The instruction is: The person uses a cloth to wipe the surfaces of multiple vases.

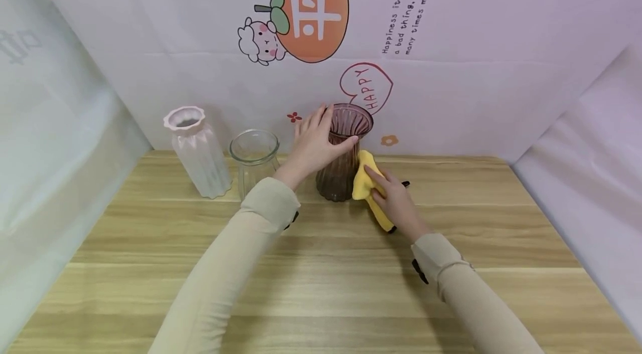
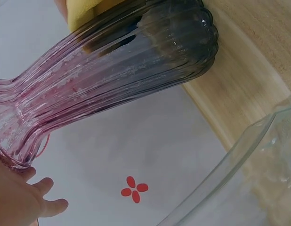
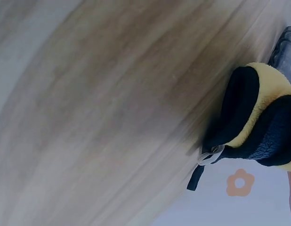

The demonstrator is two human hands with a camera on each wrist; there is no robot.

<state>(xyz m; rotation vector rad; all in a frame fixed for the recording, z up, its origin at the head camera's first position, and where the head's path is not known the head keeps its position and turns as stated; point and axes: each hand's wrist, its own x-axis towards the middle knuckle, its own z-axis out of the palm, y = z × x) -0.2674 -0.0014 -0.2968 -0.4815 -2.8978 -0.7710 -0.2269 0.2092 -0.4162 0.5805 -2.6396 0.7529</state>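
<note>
A ribbed purple glass vase (image 1: 335, 178) stands at the back of the wooden table, its lower part dark. My left hand (image 1: 312, 146) holds it by the flared rim, thumb at the front and fingers around the far left side. With my right hand (image 1: 396, 200) I grip a yellow cloth (image 1: 362, 180) against the vase's right side. In the right wrist view the fuzzy cloth (image 3: 270, 84) shows black bands and a hanging loop. The left wrist view shows the vase (image 2: 117, 61) sideways, with some yellow cloth behind it.
To the left stand a clear glass vase (image 1: 254, 148), partly behind my left forearm, and a fluted pale pink-white vase (image 1: 200, 161). A white printed backdrop (image 1: 451, 97) rises directly behind the table (image 1: 321, 287).
</note>
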